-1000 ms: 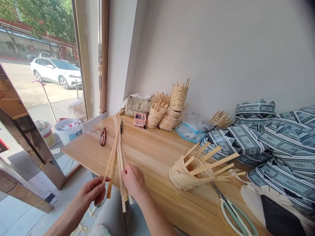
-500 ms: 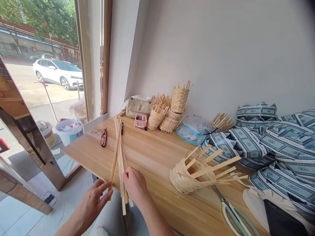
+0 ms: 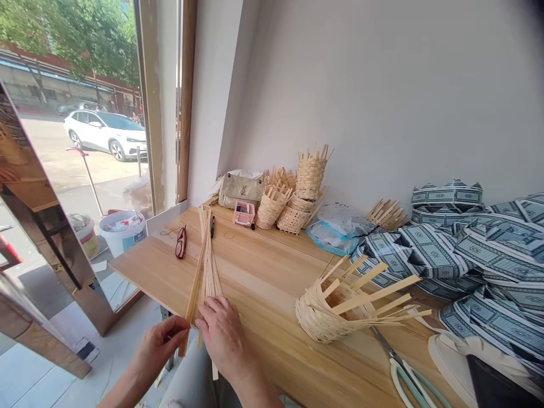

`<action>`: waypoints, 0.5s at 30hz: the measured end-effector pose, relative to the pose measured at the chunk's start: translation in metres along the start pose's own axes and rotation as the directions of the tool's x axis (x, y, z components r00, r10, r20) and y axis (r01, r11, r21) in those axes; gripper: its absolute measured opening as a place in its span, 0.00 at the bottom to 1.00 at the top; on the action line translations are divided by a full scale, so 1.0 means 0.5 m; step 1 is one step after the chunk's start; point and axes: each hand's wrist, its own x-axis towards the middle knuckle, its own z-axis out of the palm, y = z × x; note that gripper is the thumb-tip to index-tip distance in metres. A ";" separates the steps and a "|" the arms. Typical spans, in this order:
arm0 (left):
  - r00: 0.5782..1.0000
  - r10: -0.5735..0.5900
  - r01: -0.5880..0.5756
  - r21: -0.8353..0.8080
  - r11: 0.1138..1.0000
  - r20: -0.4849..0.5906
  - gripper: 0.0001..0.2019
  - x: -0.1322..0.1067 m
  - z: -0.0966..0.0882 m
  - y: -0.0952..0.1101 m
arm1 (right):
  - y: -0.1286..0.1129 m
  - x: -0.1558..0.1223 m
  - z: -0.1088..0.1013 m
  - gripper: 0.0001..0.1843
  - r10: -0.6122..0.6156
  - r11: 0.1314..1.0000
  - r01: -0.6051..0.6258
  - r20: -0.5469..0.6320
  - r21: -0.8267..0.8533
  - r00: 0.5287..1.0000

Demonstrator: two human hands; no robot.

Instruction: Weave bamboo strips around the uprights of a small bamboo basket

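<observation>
Head view: left hand (image 3: 160, 341) pinches wooden strips (image 3: 194, 296) at table's (image 3: 263, 272) near edge; right hand (image 3: 223, 331) just beside, laid over strip bundle (image 3: 211, 271), grip underneath I can't tell. I'd pin bundle lightly, slide strips lengthwise, unbent, avoiding splits.

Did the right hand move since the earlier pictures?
Yes: the right hand moved left, farther from the nearest basket, and now covers some wooden strips.

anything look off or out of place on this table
Nothing looks spilled or clearly damaged. The basket by the scissors looks lopsided, its long loose ends splaying mostly to the picture's right. The beige handbag also seems a bit out of place beside the woven baskets.
</observation>
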 end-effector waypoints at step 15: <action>0.984 -0.137 0.169 -0.354 0.920 0.112 0.28 -0.005 -0.002 0.055 | -0.036 0.006 0.000 0.06 0.400 0.669 -0.484 0.276 0.564 0.874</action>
